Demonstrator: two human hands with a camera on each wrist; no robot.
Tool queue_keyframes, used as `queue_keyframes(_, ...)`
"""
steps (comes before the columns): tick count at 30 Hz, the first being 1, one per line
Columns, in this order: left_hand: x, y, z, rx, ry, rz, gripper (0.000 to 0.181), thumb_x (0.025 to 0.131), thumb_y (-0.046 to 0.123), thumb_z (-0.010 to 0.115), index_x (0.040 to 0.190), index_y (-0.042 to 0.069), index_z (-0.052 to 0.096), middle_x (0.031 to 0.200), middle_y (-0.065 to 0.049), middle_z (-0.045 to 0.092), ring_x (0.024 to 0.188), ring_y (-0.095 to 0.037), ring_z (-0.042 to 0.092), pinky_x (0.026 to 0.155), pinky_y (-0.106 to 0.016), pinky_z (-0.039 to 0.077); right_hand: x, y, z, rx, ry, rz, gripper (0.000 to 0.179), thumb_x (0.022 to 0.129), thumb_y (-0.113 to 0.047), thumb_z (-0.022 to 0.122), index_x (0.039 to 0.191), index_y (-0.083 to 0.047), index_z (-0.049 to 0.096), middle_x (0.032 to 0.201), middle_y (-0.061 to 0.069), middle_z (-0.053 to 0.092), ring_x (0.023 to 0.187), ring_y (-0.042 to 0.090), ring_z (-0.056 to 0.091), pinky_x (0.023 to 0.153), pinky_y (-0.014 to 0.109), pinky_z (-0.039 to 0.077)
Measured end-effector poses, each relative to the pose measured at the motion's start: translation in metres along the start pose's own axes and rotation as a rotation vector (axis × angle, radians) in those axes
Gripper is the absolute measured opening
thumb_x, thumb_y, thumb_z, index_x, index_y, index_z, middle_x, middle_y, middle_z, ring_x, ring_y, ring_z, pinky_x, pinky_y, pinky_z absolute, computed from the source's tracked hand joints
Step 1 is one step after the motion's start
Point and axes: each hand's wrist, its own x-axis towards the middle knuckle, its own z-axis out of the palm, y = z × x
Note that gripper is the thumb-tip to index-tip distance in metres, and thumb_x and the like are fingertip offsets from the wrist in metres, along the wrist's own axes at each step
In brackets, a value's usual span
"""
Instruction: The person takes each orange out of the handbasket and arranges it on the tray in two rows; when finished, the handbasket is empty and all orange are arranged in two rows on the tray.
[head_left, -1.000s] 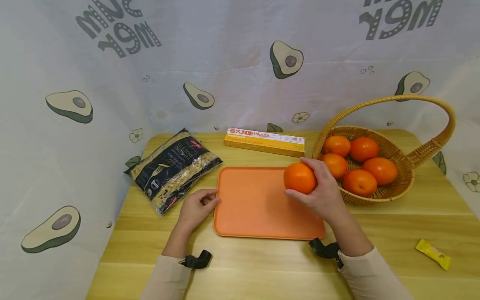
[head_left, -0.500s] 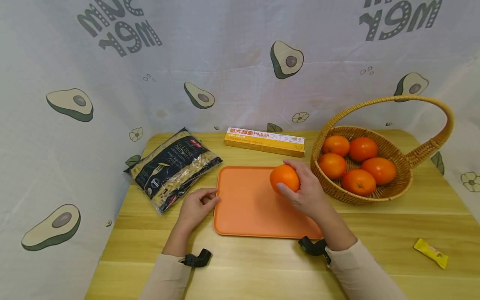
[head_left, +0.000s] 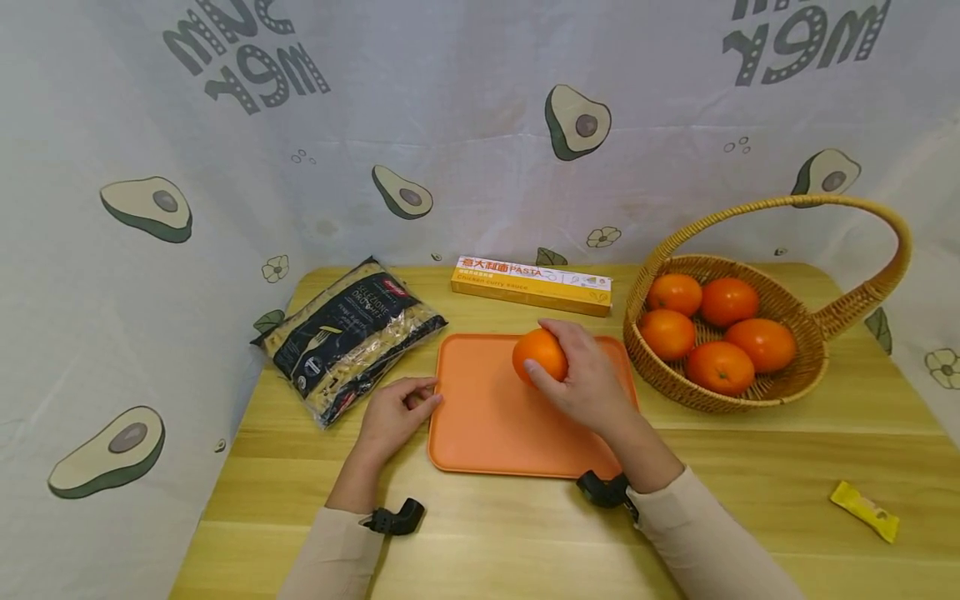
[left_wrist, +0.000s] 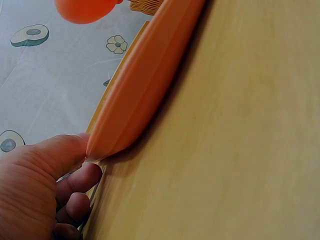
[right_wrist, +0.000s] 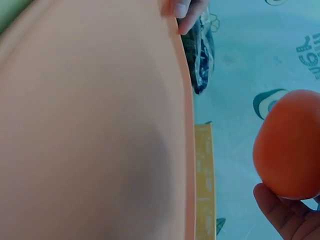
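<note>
Fruit (head_left: 528,350), round, smooth and bright orange, sits gripped between the fingers and thumb of the right hand (head_left: 588,382), and I see it held above the shallow, rectangular orange tray (head_left: 480,433). On my feed, the left hand (head_left: 393,417) pinches that tray's left edge. Five similar orange fruits (head_left: 720,367) lie in the tan wicker basket (head_left: 678,386) on the right. Behind the tray, on the pale wooden tabletop (head_left: 510,537), rests the long yellow-and-white box (head_left: 532,287) (I can read PASTA on it).
</note>
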Motion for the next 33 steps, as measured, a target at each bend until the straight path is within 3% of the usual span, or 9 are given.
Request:
queue_keyframes(17,0.001,0.001,0.001,-0.013,-0.015,-0.022,0.030,0.092,0.027,0.078,0.121,0.019,0.077,0.092,0.003,0.073,0.073,-0.008,0.059,0.067,-0.024,0.049,0.018,-0.008,0.032,0.016,-0.106,0.068,0.075,0.088,-0.044,0.078,0.149,-0.012,0.048,0.144,0.014,0.053,0.118,0.033,0.058,0.092,0.051,0.056)
queue_keyframes(27,0.000,0.000,-0.001,-0.017,-0.018,-0.035,0.028,0.093,0.029,0.076,0.120,0.021,0.077,0.092,0.003,0.072,0.073,-0.011,0.059,0.067,-0.023,0.050,0.031,-0.017,0.059,0.000,-0.224,0.152,0.075,0.088,-0.045,0.077,0.150,-0.013,0.048,0.138,0.016,0.049,0.106,0.031,0.062,0.092,0.048,0.057)
queue_keyframes(33,0.000,-0.001,0.000,0.003,-0.018,-0.026,0.028,0.094,0.029,0.076,0.120,0.021,0.077,0.092,0.003,0.072,0.072,-0.011,0.058,0.066,-0.023,0.049,0.040,-0.021,0.068,0.006,-0.239,0.112,0.071,0.088,-0.041,0.078,0.147,-0.012,0.051,0.136,0.014,0.049,0.107,0.029,0.061,0.094,0.046,0.057)
